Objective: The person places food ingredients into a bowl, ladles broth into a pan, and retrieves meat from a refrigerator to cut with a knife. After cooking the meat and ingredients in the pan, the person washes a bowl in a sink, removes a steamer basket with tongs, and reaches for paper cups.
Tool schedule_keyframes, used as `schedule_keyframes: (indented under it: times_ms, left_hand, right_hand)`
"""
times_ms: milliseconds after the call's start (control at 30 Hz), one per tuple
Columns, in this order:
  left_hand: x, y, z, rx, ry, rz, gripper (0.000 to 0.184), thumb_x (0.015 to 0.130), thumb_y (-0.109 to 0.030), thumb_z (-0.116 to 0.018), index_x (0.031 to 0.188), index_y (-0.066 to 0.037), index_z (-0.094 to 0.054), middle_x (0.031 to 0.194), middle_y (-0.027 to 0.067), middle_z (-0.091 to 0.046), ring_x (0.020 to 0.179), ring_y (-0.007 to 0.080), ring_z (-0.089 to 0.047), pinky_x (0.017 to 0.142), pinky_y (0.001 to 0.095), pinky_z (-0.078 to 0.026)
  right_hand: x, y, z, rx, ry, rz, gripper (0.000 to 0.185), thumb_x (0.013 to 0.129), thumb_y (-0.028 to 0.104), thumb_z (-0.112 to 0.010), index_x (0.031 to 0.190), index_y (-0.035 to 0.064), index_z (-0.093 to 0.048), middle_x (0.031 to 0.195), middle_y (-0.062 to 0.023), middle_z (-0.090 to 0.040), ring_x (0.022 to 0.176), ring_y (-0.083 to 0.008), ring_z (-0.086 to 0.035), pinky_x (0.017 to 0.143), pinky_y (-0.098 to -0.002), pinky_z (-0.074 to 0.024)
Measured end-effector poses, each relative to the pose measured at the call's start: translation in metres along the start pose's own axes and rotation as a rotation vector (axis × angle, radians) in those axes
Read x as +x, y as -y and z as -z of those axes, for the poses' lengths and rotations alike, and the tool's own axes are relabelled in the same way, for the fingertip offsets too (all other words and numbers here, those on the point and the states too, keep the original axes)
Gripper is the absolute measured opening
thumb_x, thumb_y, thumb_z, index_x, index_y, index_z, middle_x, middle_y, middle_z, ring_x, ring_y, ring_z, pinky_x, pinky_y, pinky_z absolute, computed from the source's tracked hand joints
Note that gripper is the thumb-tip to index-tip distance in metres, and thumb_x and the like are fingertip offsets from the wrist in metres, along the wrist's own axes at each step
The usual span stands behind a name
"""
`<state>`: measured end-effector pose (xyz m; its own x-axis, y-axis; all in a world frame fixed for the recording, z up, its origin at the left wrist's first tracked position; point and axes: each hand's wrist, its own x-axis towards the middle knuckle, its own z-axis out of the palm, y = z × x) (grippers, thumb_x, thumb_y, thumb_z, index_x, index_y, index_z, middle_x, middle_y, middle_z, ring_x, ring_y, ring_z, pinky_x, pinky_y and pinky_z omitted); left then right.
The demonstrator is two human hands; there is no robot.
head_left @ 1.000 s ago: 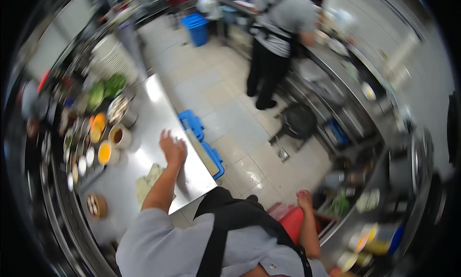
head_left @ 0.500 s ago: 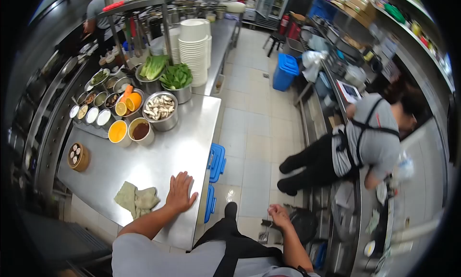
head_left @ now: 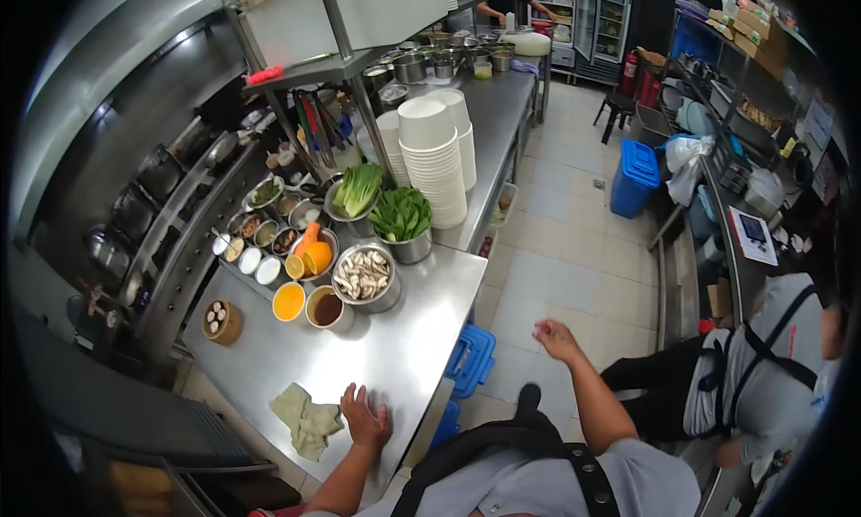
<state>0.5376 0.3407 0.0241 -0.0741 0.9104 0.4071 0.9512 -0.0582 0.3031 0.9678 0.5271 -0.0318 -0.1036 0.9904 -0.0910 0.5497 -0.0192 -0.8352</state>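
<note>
My left hand (head_left: 365,417) rests on the steel table (head_left: 395,356) near its front edge, fingers apart, holding nothing. Just left of it lies a crumpled green cloth (head_left: 307,420), apart from the hand. My right hand (head_left: 558,339) is in the air over the aisle, loosely curled, with nothing visible in it. Farther back on the table stand a tub of orange liquid (head_left: 289,301), a tub of dark brown sauce (head_left: 326,308) and a metal pot of sliced mushrooms (head_left: 363,275). A bamboo steamer (head_left: 221,322) with small pieces inside sits at the left.
Leafy greens (head_left: 401,214), cut oranges (head_left: 315,258) and stacked white bowls (head_left: 430,163) stand toward the back. A blue bin (head_left: 636,178) is across the tiled aisle (head_left: 529,275). At the right, a co-worker (head_left: 771,364) leans over a counter.
My view has shifted, so the table appears farther right. My right hand has risen and moved forward over the aisle. My left hand stays on the table, with the cloth beside it.
</note>
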Motion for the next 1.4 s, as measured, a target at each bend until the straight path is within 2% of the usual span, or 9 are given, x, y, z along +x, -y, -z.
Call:
schedule_keyframes:
  times_ms: [200, 300, 400, 500, 600, 767, 900, 1033, 1400]
  left_hand:
    - [-0.003, 0.003, -0.028, 0.094, -0.055, 0.287, 0.066, 0.085, -0.031, -0.048, 0.127, 0.013, -0.021, 0.132, 0.0282, -0.022, 0.117, 0.0416, -0.038, 0.098, 0.0462, -0.032]
    - [0.014, -0.017, -0.040, -0.098, -0.335, 0.554, 0.058, 0.083, -0.015, -0.047, 0.128, 0.012, -0.022, 0.134, 0.0260, -0.022, 0.120, 0.0381, -0.034, 0.101, 0.0452, -0.028]
    - [0.034, -0.039, -0.069, 0.378, -0.358, 0.841, 0.063, 0.080, -0.012, -0.051, 0.131, 0.009, -0.020, 0.134, 0.0245, -0.024, 0.122, 0.0395, -0.029, 0.102, 0.0468, -0.024]
    - [0.105, -0.092, -0.093, 0.311, -0.480, 0.998, 0.064, 0.077, -0.009, -0.055, 0.130, 0.006, -0.023, 0.135, 0.0241, -0.024, 0.124, 0.0408, -0.026, 0.101, 0.0486, -0.023]
    - [0.161, -0.126, -0.114, 0.320, -0.490, 0.887, 0.063, 0.075, -0.006, -0.056, 0.129, 0.005, -0.026, 0.135, 0.0241, -0.024, 0.124, 0.0407, -0.026, 0.101, 0.0504, -0.022]
    - [0.198, -0.168, -0.126, 0.522, -0.465, 0.976, 0.074, 0.068, -0.025, -0.068, 0.128, 0.002, -0.035, 0.128, 0.0255, -0.036, 0.121, 0.0397, -0.032, 0.102, 0.0510, -0.025]
    - [0.176, -0.197, -0.134, 0.686, -0.465, 1.169, 0.072, 0.065, -0.022, -0.069, 0.124, 0.005, -0.036, 0.123, 0.0257, -0.039, 0.115, 0.0421, -0.035, 0.098, 0.0508, -0.028]
    - [0.190, -0.240, -0.125, 0.760, -0.422, 1.447, 0.067, 0.065, -0.022, -0.067, 0.119, 0.005, -0.039, 0.114, 0.0249, -0.043, 0.106, 0.0412, -0.039, 0.090, 0.0510, -0.032]
    - [0.168, -0.259, -0.145, 0.842, -0.484, 1.344, 0.056, 0.063, -0.022, -0.066, 0.108, 0.008, -0.050, 0.103, 0.0274, -0.050, 0.098, 0.0420, -0.046, 0.089, 0.0498, -0.035]
  right_hand:
    - [0.198, 0.106, 0.096, 0.202, -0.166, 0.344, 0.032, 0.079, 0.021, -0.063, 0.105, 0.0032, -0.059, 0.089, -0.0123, -0.063, 0.083, -0.0217, -0.061, 0.074, -0.0313, -0.0478]
    - [0.298, 0.187, 0.172, 0.123, -0.263, 0.571, 0.033, 0.077, 0.017, -0.063, 0.108, 0.0066, -0.059, 0.097, -0.0110, -0.059, 0.084, -0.0210, -0.058, 0.074, -0.0304, -0.0472]
    - [0.390, 0.287, 0.246, 0.139, -0.403, 0.795, 0.034, 0.076, 0.015, -0.063, 0.110, 0.0093, -0.058, 0.105, -0.0100, -0.053, 0.086, -0.0192, -0.055, 0.074, -0.0304, -0.0463]
    - [0.489, 0.371, 0.299, 0.109, -0.468, 1.048, 0.036, 0.077, 0.015, -0.063, 0.112, 0.0122, -0.056, 0.104, -0.0113, -0.053, 0.086, -0.0236, -0.054, 0.075, -0.0325, -0.0460]
    - [0.571, 0.457, 0.334, 0.012, -0.489, 1.171, 0.040, 0.079, 0.017, -0.061, 0.117, 0.0156, -0.052, 0.113, -0.0145, -0.050, 0.093, -0.0315, -0.054, 0.081, -0.0374, -0.0452]
    - [0.675, 0.570, 0.347, -0.143, -0.581, 0.965, 0.045, 0.085, 0.028, -0.056, 0.128, 0.0250, -0.043, 0.133, -0.0171, -0.036, 0.115, -0.0360, -0.045, 0.096, -0.0425, -0.0377]
    - [0.774, 0.609, 0.343, -0.209, -0.520, 1.101, 0.036, 0.082, 0.029, -0.057, 0.117, 0.0221, -0.053, 0.126, -0.0175, -0.045, 0.111, -0.0339, -0.049, 0.094, -0.0408, -0.0395]
    - [0.765, 0.622, 0.352, -0.230, -0.480, 1.029, 0.026, 0.079, 0.028, -0.056, 0.103, 0.0177, -0.060, 0.107, -0.0147, -0.059, 0.108, -0.0299, -0.051, 0.092, -0.0388, -0.0417]
    - [0.744, 0.650, 0.379, -0.210, -0.452, 0.999, 0.024, 0.075, 0.018, -0.052, 0.095, 0.0126, -0.064, 0.109, -0.0148, -0.059, 0.102, -0.0317, -0.055, 0.091, -0.0375, -0.0425]
